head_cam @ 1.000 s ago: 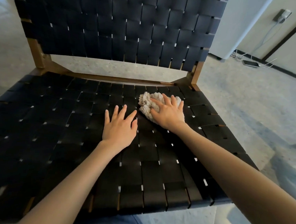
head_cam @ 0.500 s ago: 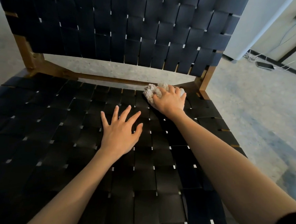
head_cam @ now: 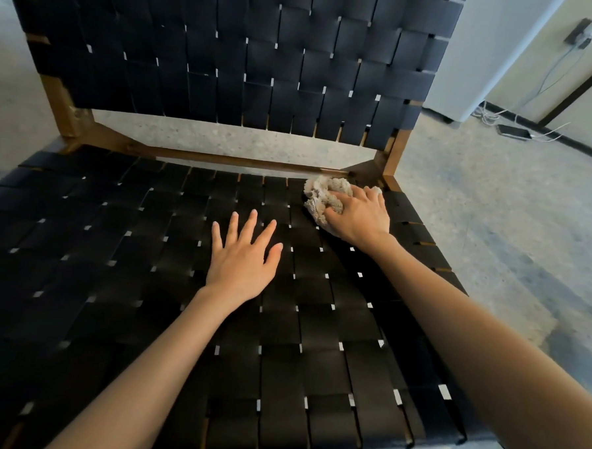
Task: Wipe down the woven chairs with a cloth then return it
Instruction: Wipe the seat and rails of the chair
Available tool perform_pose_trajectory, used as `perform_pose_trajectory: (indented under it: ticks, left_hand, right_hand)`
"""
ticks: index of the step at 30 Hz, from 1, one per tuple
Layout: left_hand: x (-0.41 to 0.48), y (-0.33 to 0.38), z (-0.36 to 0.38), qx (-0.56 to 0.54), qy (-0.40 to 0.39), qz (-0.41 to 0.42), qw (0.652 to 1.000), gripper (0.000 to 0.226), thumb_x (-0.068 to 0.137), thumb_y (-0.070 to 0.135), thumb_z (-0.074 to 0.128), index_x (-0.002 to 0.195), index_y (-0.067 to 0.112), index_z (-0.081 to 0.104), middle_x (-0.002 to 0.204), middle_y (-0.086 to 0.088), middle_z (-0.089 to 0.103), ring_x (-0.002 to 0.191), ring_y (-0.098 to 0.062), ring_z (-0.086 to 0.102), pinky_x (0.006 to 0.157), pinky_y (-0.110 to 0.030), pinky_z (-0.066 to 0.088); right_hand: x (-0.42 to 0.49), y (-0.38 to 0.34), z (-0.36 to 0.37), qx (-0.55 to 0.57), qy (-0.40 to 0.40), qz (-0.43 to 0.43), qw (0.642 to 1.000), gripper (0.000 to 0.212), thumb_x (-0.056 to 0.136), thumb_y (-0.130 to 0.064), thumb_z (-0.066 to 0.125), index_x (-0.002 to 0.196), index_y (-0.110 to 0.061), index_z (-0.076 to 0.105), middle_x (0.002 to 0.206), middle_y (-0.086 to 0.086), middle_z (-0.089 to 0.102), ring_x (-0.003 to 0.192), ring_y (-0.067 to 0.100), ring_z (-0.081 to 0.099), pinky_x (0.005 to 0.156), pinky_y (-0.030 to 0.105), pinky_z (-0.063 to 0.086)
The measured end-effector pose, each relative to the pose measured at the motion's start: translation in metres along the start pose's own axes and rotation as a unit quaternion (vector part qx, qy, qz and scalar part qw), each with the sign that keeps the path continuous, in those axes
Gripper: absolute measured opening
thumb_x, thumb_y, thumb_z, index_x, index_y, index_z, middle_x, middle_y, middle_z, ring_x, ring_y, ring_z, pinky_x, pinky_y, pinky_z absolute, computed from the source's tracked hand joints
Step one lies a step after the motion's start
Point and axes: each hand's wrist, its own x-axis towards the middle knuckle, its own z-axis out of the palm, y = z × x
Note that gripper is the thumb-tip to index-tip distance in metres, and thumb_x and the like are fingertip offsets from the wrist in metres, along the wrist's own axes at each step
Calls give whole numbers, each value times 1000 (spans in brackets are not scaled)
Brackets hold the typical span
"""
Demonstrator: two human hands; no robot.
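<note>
- Two bare forearms reach in from the near edge over one woven chair (head_cam: 282, 326).
- Its seat (head_cam: 115, 249) and backrest (head_cam: 228, 49) are wide, flat black straps in a basket weave, smooth and faintly shiny, with small pale gaps at the crossings.
- A brown wooden frame (head_cam: 67, 109) joins seat to back, leaving an open slot between them.
- The cloth (head_cam: 323, 196) is pale beige, nubbly and crumpled into a wad at the seat's far right corner, just beside the rear rail.
- The right hand (head_cam: 360, 215) lies on top of the cloth, palm down, fingers curled over it and gripping it.
- The left hand (head_cam: 243, 256) rests flat near the seat's middle, fingers straight and spread, holding nothing.
- Speckled grey floor (head_cam: 477, 199) lies around the chair; a dark phone (head_cam: 513, 132) lies on it among white cables (head_cam: 492, 116).
</note>
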Motion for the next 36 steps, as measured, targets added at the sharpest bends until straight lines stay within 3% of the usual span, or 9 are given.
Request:
perform_pose_trajectory:
  ticks: [8, 17, 21, 24, 26, 29, 32, 36]
  left_hand:
    - [-36, 19, -3, -15, -36, 23, 999, 54, 100, 49, 18, 150, 34, 7, 159, -5, -6, 145, -27, -12, 115, -47, -9]
    - [-79, 37, -7, -31, -51, 56, 997, 55, 100, 48, 20, 151, 30, 10, 160, -4, -1, 146, -29, -8, 115, -53, -5]
    - [-94, 47, -8, -41, -54, 76, 995, 54, 99, 52, 19, 150, 36, 10, 160, -4, -3, 145, -31, -8, 114, -53, -6]
    - [-103, 58, -9, -61, -56, 90, 992, 55, 98, 54, 22, 149, 40, 11, 159, -3, -8, 144, -34, -13, 112, -57, -9]
    - [-105, 65, -9, -72, -57, 105, 990, 54, 98, 55, 24, 149, 41, 12, 159, -3, -9, 144, -35, -14, 111, -59, -10]
    - [-104, 72, -6, -69, -59, 113, 989, 54, 97, 55, 23, 148, 42, 13, 159, -3, -8, 144, -33, -13, 111, -59, -10]
    - [-99, 71, -5, -61, -61, 109, 990, 54, 96, 58, 22, 148, 44, 14, 160, -3, -7, 145, -33, -12, 111, -59, -9]
    - [-88, 70, -5, -52, -55, 100, 992, 54, 95, 60, 21, 147, 45, 14, 160, -3, -4, 145, -32, -10, 112, -59, -8]
  right_hand:
    - [-114, 0, -19, 14, -27, -36, 999, 48, 94, -49, 43, 140, -36, 46, 153, -1, 33, 142, 24, 22, 117, 39, 11]
    - [-235, -3, -44, 6, 7, -35, 999, 44, 92, -50, 44, 134, -39, 52, 145, -11, 42, 135, 12, 29, 113, 28, 18]
    - [-270, 12, -45, -9, 34, -9, 999, 45, 90, -53, 41, 129, -38, 57, 144, -8, 45, 137, 17, 30, 116, 33, 15]
    - [-285, 37, -46, -26, 79, 54, 995, 61, 81, -58, 28, 126, -35, 62, 143, 0, 48, 136, 26, 33, 116, 39, 14]
    - [-288, 46, -47, -37, 78, 95, 992, 67, 78, -61, 24, 130, -36, 58, 147, 2, 43, 138, 30, 30, 116, 45, 13]
    - [-280, 44, -47, -50, 66, 130, 988, 58, 84, -59, 31, 138, -44, 46, 152, 0, 35, 138, 32, 26, 115, 48, 20]
    - [-255, 44, -46, -45, 36, 144, 988, 53, 89, -58, 38, 142, -52, 32, 155, 0, 25, 135, 34, 28, 110, 49, 29]
    - [-214, 47, -43, -42, 12, 138, 989, 55, 90, -60, 36, 143, -53, 28, 155, 4, 23, 130, 38, 33, 101, 51, 37]
